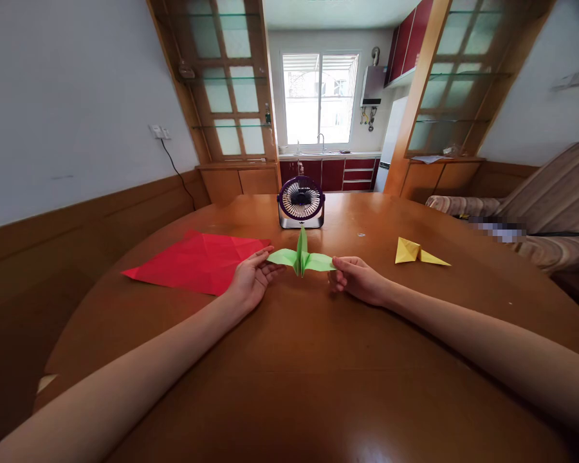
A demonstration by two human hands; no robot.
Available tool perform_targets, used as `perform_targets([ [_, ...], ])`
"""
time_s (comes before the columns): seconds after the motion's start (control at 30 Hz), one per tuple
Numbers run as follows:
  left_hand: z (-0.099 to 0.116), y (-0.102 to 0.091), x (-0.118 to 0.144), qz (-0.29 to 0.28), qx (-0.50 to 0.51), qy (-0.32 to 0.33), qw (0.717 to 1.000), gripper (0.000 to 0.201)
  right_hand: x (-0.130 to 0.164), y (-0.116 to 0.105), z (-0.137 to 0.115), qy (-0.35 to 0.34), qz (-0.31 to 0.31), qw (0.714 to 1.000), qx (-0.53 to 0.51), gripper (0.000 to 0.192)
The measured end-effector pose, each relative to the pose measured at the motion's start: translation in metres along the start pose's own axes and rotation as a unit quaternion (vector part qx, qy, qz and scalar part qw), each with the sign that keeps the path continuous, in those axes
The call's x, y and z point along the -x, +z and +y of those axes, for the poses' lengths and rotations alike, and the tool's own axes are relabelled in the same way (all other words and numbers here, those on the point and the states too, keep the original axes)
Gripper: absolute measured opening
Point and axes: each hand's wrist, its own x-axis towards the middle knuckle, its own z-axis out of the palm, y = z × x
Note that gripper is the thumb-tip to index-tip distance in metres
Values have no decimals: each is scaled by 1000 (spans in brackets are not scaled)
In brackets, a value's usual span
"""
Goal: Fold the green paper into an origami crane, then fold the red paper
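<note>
Between my hands is a green origami crane, its two wings spread sideways and a pointed part standing up in the middle. My left hand pinches the tip of the left wing, its other fingers curled loosely beneath. The right wing's tip sits between the thumb and fingers of my right hand. A creased red paper sheet lies flat on the table beside and partly behind my left hand. Off to the right of my right hand rests a folded yellow paper piece.
A small purple fan stands on the round wooden table, just behind the crane. A striped sofa is at the right. Beyond the table are glass-shelved cabinets and a kitchen window.
</note>
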Motion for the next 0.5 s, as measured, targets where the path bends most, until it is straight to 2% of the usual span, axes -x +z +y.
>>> perform_targets([
  [0.1, 0, 0, 1, -11, -2, -8, 1000, 19, 0, 0, 0, 29, -14, 999, 3, 36],
  [0.23, 1, 2, 5, -60, -31, -18, 998, 18, 0, 2, -3, 61, -50, 996, 49, 22],
  [0.33, -1, 4, 11, -96, -60, 19, 993, 16, -1, 5, -6, 76, -58, 992, 79, 20],
  [0.5, -5, 10, 25, -144, -111, 76, 980, 16, -3, 6, -5, 86, -50, 991, 91, 29],
])
